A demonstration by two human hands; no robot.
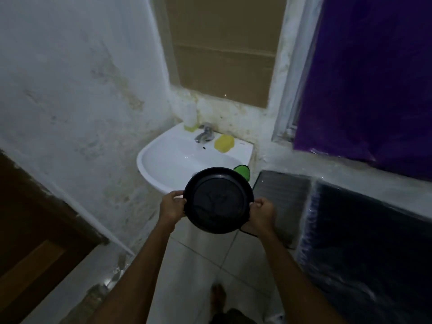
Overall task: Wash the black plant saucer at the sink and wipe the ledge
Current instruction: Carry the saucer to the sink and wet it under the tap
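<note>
A: Holding saucer (218, 199) out short of sink (168, 160), above floor (198, 265).
B: Gripping opposite rims with left hand (171, 208) and right hand (260, 212), fingers curled.
A: Might slip once wet and soapy.
B: Or clip sink's edge, knock sponge (224, 142) off.

I count one black plant saucer (218, 199) and two hands, a left hand (171, 206) and a right hand (260, 215). There's one white sink (149, 157), one tap (205, 134), one yellow sponge (224, 142), one pale bottle (189, 118), one green cloth (243, 171), one purple curtain (374, 78), one cardboard sheet (224, 50) and one bare foot (218, 296).
</note>
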